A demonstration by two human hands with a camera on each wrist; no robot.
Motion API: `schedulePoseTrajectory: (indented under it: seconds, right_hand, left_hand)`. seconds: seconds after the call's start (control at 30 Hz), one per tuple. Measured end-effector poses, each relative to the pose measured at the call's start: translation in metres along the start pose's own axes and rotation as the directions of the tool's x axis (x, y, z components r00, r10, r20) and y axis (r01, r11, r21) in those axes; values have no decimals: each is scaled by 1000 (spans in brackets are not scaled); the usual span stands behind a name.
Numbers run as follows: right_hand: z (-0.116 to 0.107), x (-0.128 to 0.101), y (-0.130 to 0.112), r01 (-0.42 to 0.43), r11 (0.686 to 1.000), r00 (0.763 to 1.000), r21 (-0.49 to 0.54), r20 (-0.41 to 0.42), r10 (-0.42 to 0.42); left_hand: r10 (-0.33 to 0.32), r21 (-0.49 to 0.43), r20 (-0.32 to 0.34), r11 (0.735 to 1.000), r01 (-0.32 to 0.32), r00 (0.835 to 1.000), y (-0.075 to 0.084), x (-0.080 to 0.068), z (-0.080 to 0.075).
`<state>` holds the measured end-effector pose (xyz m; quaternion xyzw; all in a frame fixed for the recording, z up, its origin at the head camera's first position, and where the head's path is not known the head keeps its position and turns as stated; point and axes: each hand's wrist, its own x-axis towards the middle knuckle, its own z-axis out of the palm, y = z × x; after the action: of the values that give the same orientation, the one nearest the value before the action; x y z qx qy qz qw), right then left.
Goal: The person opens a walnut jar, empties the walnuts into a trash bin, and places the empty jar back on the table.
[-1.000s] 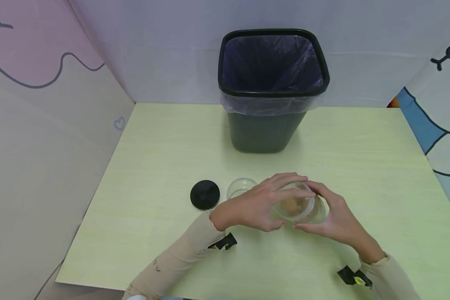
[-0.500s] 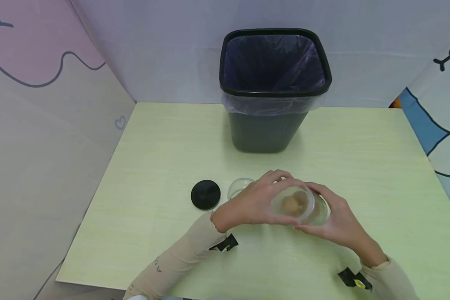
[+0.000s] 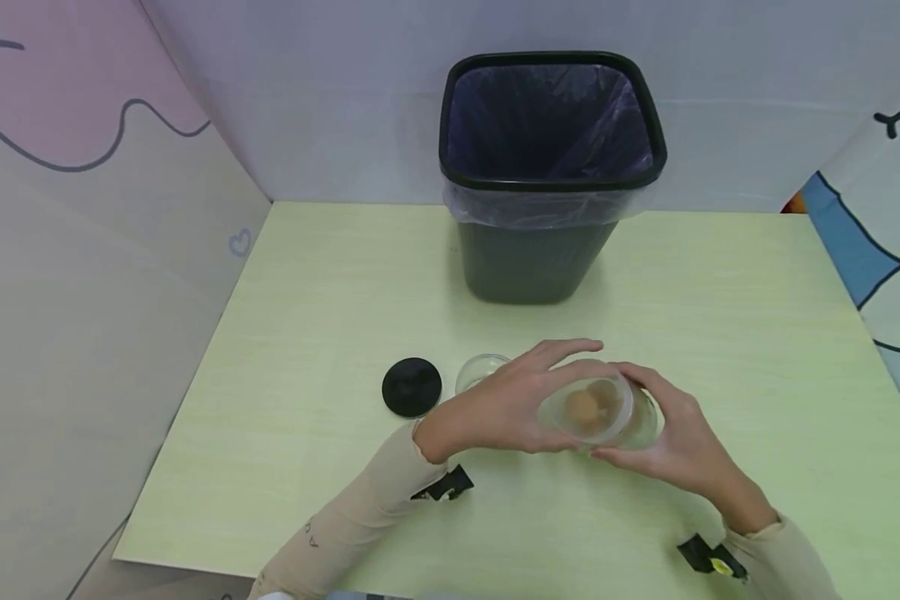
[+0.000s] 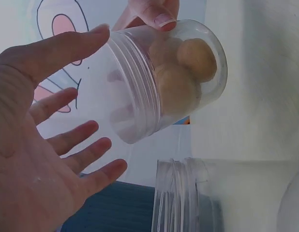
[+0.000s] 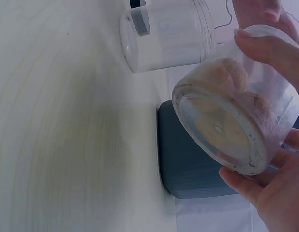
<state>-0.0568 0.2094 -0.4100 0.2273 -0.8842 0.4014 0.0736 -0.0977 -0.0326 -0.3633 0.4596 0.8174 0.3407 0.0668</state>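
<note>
My right hand [image 3: 663,433] grips a clear plastic jar [image 3: 592,408] with a threaded neck, thumb on one side and fingers on the other. The jar is raised off the table and tilted, its lidless mouth towards my left hand. Several round brown balls [image 4: 181,77] lie inside near its base [image 5: 219,130]. My left hand [image 3: 506,404] is at the mouth with fingers spread and fairly straight; its thumb is at or near the rim, contact unclear. A second clear jar [image 3: 478,368] stands upright behind the left wrist, partly hidden. Left of it lies a black round lid [image 3: 412,387].
A dark bin [image 3: 528,262] lined with a purple-tinted bag stands at the back of the pale wooden table [image 3: 307,292]. Printed cloth walls [image 3: 330,108] close off the back and sides.
The left fingers closed in a little around the jar's mouth, then spread again. The jar shifted and turned slightly, showing the balls more clearly than a second ago. The right hand barely moved.
</note>
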Motion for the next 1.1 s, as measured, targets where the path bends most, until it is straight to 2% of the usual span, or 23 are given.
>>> schedulePoseTrajectory:
  seconds: [0.13, 0.2, 0.27, 0.37, 0.47, 0.6, 0.83, 0.93, 1.03, 1.1]
  right_hand:
    - [2, -1, 1, 22, 1000, 1000, 10, 4, -22]
    - [2, -1, 1, 31, 999, 999, 13, 5, -31]
    - [2, 0, 1, 36, 999, 999, 15, 3, -36]
    - [2, 1, 1, 34, 999, 999, 9, 2, -34]
    - [1, 2, 1, 29, 1000, 1000, 7, 5, -29]
    - [1, 2, 1, 24, 1000, 1000, -6, 17, -24]
    - [1, 1, 0, 27, 999, 999, -37, 23, -26]
    - [1, 0, 1, 41, 999, 999, -14, 22, -40]
    - [1, 1, 2, 45, 999, 999, -6, 16, -45]
    - [1, 1, 1, 46, 999, 999, -5, 15, -45]
  left_hand:
    - [109, 3, 67, 994, -110, 992, 1, 4, 2]
    - [138, 7, 79, 990, -139, 987, 1, 5, 3]
    - [138, 9, 66, 990, -139, 988, 0, 6, 4]
    - [90, 19, 14, 996, -90, 996, -1, 5, 4]
    - [-1, 3, -28, 1000, 1, 1000, -2, 3, 5]
    - [-93, -22, -61, 996, 92, 994, -2, 2, 6]
    - [-179, -25, -110, 984, 177, 978, -1, 2, 10]
    - [-138, 13, -78, 990, 140, 987, -2, 2, 10]
    - [-38, 48, -19, 998, 39, 999, -2, 3, 9]
    - [22, 59, 19, 998, -23, 1000, -2, 4, 9]
